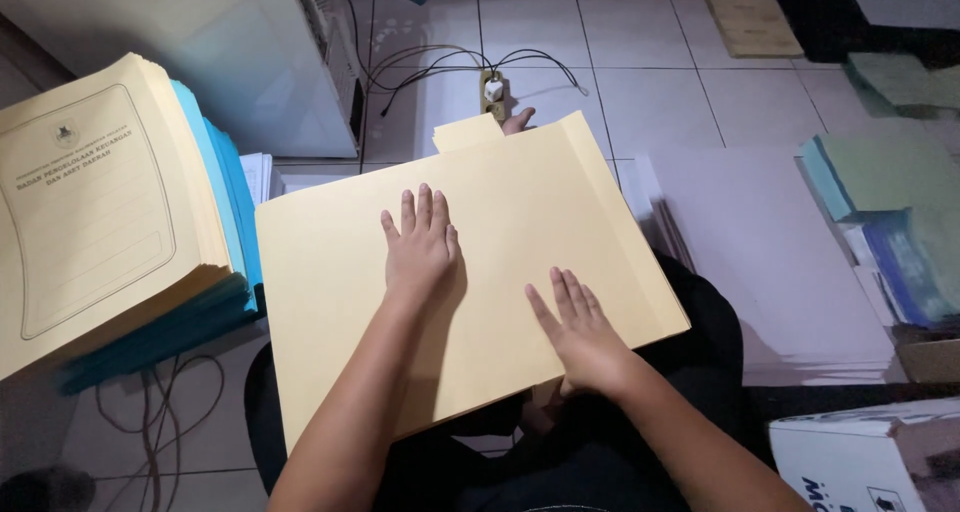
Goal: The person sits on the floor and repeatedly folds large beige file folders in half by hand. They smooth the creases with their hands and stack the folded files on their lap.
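Seen from above, a seated person's left hand (421,244) and right hand (579,329) lie flat with fingers spread on a large pale yellow folder (400,337) resting across their lap; neither hand grasps anything. Beyond the left hand's fingertips a small tab (468,132) sticks up at the folder's far edge, with a power strip (493,93) on the tiled floor past it. Pressed down only, not gripped, the folder could slide off the lap towards the tall folder stack (95,207) left of the left hand.
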